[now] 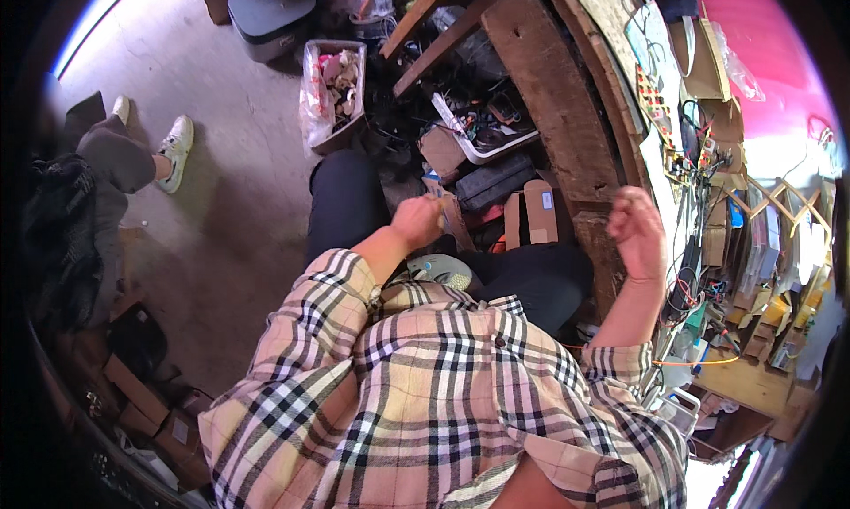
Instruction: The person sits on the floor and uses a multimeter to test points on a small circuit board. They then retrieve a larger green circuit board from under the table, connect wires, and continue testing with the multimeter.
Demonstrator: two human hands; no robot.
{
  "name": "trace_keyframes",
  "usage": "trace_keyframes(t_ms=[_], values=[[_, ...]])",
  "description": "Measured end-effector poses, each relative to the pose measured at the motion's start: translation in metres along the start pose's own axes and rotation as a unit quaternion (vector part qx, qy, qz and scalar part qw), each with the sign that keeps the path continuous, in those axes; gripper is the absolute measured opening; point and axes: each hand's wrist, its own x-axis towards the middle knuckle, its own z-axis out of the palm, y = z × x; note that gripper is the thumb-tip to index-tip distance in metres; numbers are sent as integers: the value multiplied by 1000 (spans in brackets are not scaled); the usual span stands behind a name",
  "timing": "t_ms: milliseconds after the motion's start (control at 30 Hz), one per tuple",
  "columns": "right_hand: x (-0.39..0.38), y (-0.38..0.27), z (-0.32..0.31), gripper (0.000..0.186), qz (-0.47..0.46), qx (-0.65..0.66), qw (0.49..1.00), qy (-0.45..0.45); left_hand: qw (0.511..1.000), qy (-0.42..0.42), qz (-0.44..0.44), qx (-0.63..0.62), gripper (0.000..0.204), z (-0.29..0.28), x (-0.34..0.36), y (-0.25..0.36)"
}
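My left hand [418,219] is low between my knees, its fingers closed on a small thing I cannot make out, beside a tan cardboard piece with blue on it [450,212]. My right hand [636,230] is raised near the wooden workbench edge [598,155], fingers bent and blurred; what, if anything, they hold is unclear. A grey-green rounded object [440,270] lies in my lap, partly hidden. Past my left hand are a black case [493,183] and a cardboard box [531,210] among the clutter under the bench.
A white tray of small parts [482,153], a bin of mixed scraps [350,88] and a grey box [270,18] stand ahead. At right, the bench holds wires, circuit boards and cardboard [722,88]. Another person's legs and shoes [174,150] are at left, near cardboard boxes [137,389].
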Motion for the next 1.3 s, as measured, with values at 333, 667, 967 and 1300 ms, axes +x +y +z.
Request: trace_keyframes(t_ms=[333, 667, 967, 1300], values=[[86, 126, 43, 25, 237, -370, 893, -101, 995, -89, -8, 36, 18, -32, 71, -4], [130, 221, -2, 23, 263, -420, 868, -21, 961, -261, -26, 86, 23, -27, 141, -14], [184, 309, -57, 19, 232, -406, 880, 89, 949, -307, -38, 67, 24, -47, 162, -5], [248, 314, -80, 22, 128, -435, 855, 251, 927, -363, -67, 59, 34, -26, 172, 1]])
